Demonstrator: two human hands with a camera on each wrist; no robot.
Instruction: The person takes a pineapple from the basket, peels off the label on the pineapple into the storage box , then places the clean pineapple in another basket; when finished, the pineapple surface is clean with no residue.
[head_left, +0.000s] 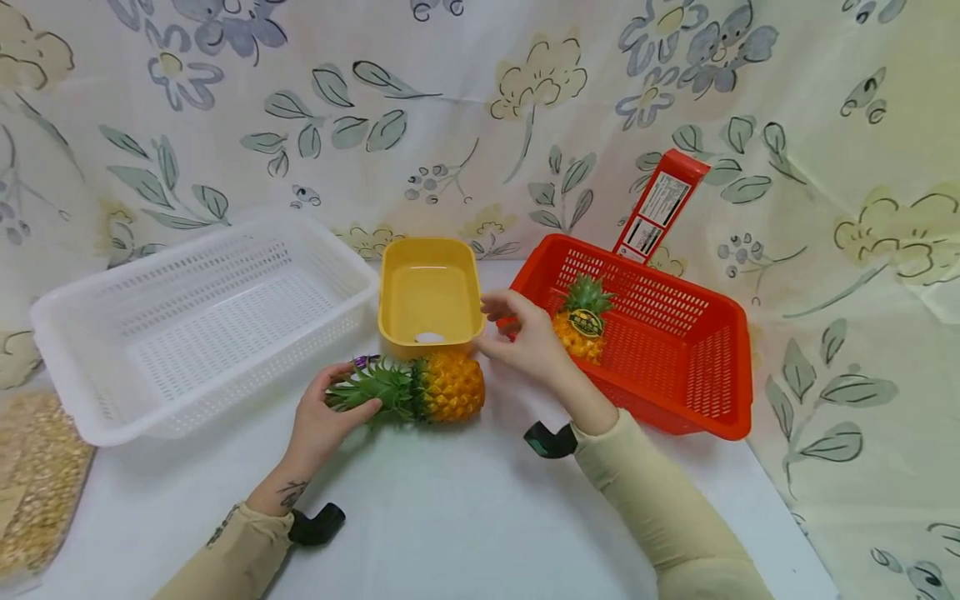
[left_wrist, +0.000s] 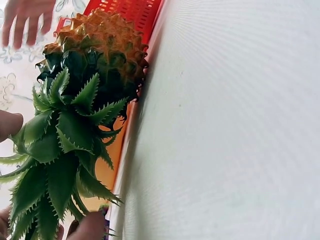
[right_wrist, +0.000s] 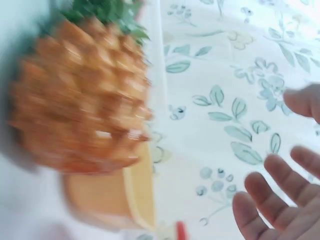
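Pineapple (head_left: 444,387) sideways before yellow tub (head_left: 429,292), on or just over counter (head_left: 450,508).
We see left hand (head_left: 324,417) gripping its leaves, right hand (head_left: 531,335) part-spread, empty; leaves-only grip, we reckon, could let the fruit end roll or droop.

A white table (head_left: 450,517) carries a rectangular white plastic basket (head_left: 247,367) at left, a rectangular yellow tub (head_left: 429,292) at centre, a rectangular red plastic basket (head_left: 667,383) at right, and bagged yellow kernels (head_left: 37,492) lower left.
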